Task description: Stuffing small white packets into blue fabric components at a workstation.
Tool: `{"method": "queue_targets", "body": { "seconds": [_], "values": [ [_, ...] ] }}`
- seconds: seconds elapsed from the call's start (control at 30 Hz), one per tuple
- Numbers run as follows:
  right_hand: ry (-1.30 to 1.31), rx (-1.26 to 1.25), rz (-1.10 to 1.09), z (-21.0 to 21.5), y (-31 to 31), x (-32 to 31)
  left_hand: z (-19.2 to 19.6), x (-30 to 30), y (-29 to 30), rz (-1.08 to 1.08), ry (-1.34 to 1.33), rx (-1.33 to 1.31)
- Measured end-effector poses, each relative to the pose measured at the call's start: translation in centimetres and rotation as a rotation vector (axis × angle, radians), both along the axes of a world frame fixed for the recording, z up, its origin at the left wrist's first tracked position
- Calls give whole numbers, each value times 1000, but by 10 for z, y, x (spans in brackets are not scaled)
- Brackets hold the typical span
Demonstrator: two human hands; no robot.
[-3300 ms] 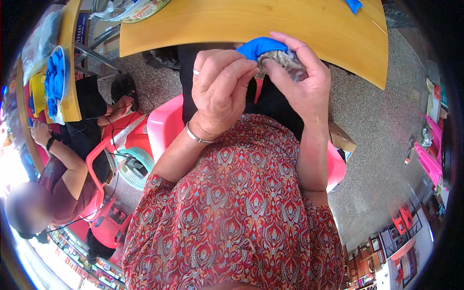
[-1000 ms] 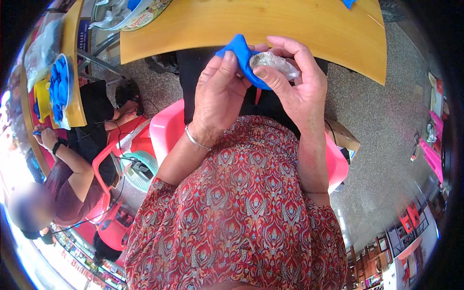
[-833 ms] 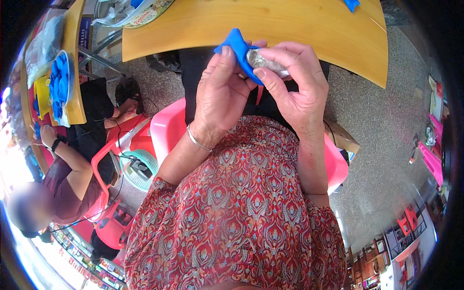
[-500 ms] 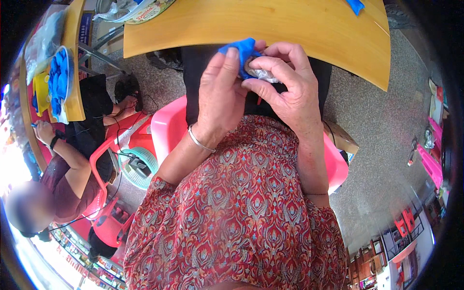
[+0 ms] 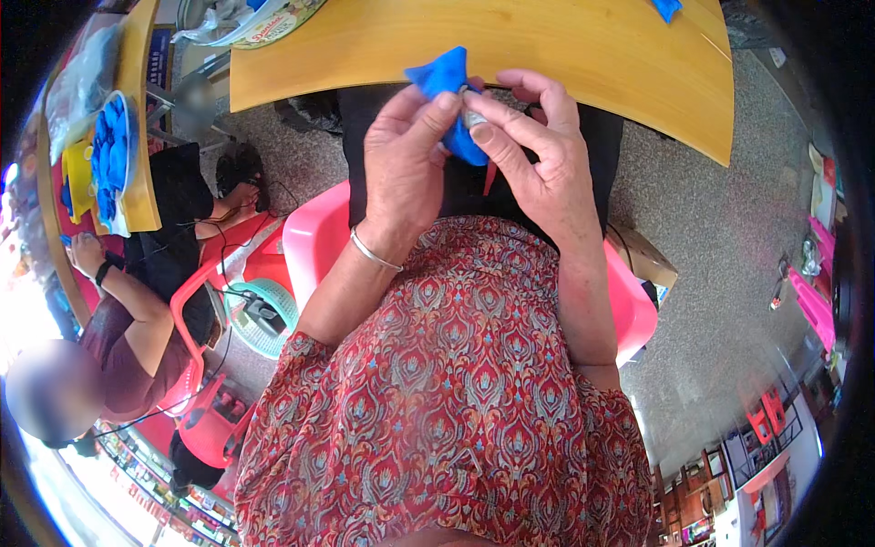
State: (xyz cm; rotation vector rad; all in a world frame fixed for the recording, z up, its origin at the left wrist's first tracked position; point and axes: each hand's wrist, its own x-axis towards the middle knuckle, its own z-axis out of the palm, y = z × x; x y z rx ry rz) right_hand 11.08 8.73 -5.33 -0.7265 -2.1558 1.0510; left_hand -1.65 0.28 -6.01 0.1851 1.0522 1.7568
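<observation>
Bright blue soft piece (image 5: 448,91), crumpled and bunched, pinched upright between both hands just below the yellow surface (image 5: 565,46) edge, small silvery-grey object (image 5: 473,118) tucked against it, mostly hidden by fingers, details unclear

Yellow wooden counter (image 5: 583,55) curved overhead; pink plastic chair (image 5: 314,239) below, on speckled grey floor (image 5: 720,237). At left, second counter (image 5: 137,196) bearing stacked blue pieces (image 5: 109,155); seated co-worker's arm (image 5: 128,305) beside it.
</observation>
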Motion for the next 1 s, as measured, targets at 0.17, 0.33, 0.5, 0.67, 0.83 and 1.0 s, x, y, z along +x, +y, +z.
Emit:
{"method": "queue_targets", "body": {
  "seconds": [0.17,0.33,0.5,0.67,0.83,1.0],
  "values": [
    [-31,20,73,2,-3,-2,-1,-1,3,48,67,26],
    [-64,7,22,0,-5,-2,10,3,3,8,-141,160],
    [319,-377,227,-8,0,-7,11,8,6,9,-138,186],
    [343,-355,157,-4,-1,-3,20,11,17,-18,-228,259],
    [-18,138,-112,8,-10,-5,31,13,3,112,194,-48],
    [420,-538,258,4,2,-10,33,2,9,26,34,196]
  ]
}}
